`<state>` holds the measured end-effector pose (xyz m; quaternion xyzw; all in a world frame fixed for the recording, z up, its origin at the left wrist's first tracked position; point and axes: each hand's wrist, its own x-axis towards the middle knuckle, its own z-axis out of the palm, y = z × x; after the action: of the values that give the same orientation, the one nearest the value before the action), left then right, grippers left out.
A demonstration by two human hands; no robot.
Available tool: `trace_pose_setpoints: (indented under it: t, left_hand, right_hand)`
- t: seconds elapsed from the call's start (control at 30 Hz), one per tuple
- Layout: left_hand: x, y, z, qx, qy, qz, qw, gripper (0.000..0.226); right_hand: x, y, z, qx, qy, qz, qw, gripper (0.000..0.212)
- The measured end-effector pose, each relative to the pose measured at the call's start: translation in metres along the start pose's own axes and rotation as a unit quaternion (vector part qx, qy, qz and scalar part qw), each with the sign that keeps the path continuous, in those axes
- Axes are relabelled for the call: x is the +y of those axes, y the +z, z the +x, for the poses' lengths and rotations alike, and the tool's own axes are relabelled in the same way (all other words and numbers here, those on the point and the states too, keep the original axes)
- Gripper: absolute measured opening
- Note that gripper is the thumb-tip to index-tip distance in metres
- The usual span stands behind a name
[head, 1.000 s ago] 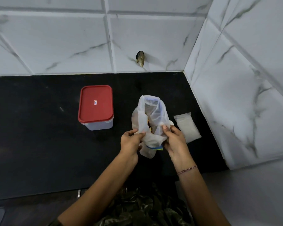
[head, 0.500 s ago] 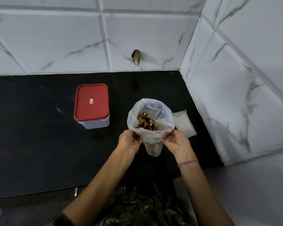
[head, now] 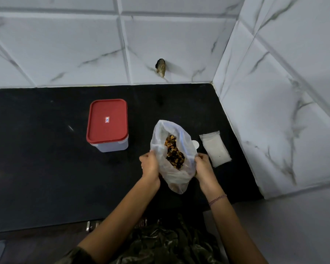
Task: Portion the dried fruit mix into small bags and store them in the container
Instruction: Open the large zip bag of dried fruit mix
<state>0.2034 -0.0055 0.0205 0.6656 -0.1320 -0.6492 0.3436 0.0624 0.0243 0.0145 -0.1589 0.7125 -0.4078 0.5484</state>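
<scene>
Worktop: A black counter (head: 36, 159) lies under both my hands and meets white, grey-veined tiles (head: 74, 44) beyond my fingertips.

Container: A clear plastic box with its red lid on (head: 107, 122) stands upright, well to the left of my left hand and farther from me. It touches nothing else.

Left hand: My left hand (head: 150, 164) grips the left edge of the bag's mouth, fingers curled into the plastic, back of the hand up.

Bag: A thin, cloudy plastic bag (head: 179, 178) is held between my two hands with its mouth pulled wide open. Its lower tip points back toward my wrists. Whether it rests on the counter I cannot tell.

Dried fruit mix: Amber, brown and dark pieces (head: 174, 154) lie inside the bag, seen through the open mouth between my fingers.

Right hand: My right hand (head: 203, 164) grips the right edge of the mouth, fingers curled on the plastic. A thin beaded bracelet (head: 217, 199) circles the wrist.

White piece: A small round white object (head: 195, 145) shows just beyond my right fingers, behind the bag. What it is I cannot tell.

Small bags: A flat packet of small clear bags (head: 215, 147) lies on the counter just right of my right hand, not touching it.

Side wall: More veined tiles (head: 274, 111) rise to the right of the packet.
</scene>
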Motion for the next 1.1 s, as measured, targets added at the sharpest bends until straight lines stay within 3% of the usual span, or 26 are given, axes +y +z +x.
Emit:
trace_pose_setpoints:
  t: [0.07,0.13,0.2,0.27,0.4,0.47,0.57,0.67,0.8,0.9,1.1]
  left_hand:
    - [0.005,0.003,0.001,0.060,0.118,0.056,0.990,0.035]
    - [0.013,0.006,-0.002,0.084,0.258,0.146,0.951,0.048]
    - [0.021,0.011,-0.002,0.083,0.363,0.260,0.891,0.058]
    - [0.029,0.016,0.004,0.074,0.396,0.324,0.856,0.057]
    - [0.039,0.017,0.023,0.047,0.392,0.339,0.854,0.036]
    - [0.042,0.016,0.030,0.038,0.371,0.329,0.868,0.025]
    - [0.048,0.016,0.041,0.032,0.324,0.322,0.889,0.016]
    - [0.052,0.017,0.053,-0.005,0.232,0.269,0.935,0.016]
    - [0.062,0.026,0.055,-0.034,0.080,0.168,0.982,0.026]
    - [0.070,0.032,0.057,-0.049,-0.007,0.129,0.990,0.023]
    - [0.073,0.035,0.059,-0.081,-0.085,0.057,0.991,0.027]
  right_hand:
    - [-0.007,-0.005,-0.008,0.084,-0.139,-0.114,0.980,0.031]
    - [-0.020,-0.007,-0.017,0.148,-0.308,-0.163,0.926,0.035]
    - [-0.032,-0.001,-0.015,0.121,-0.429,-0.217,0.869,0.041]
    - [-0.041,0.012,-0.004,0.057,-0.465,-0.320,0.823,0.048]
    - [-0.042,0.036,0.026,-0.015,-0.454,-0.445,0.771,0.056]
    - [-0.040,0.038,0.040,-0.013,-0.436,-0.446,0.782,0.049]
    - [-0.045,0.035,0.053,-0.012,-0.397,-0.400,0.826,0.034]
    - [-0.054,0.030,0.066,-0.036,-0.336,-0.352,0.873,0.031]
    - [-0.064,0.029,0.080,-0.081,-0.199,-0.287,0.934,0.025]
    - [-0.069,0.031,0.083,-0.083,-0.095,-0.211,0.969,0.025]
    - [-0.091,0.048,0.085,-0.092,0.057,-0.207,0.972,0.033]
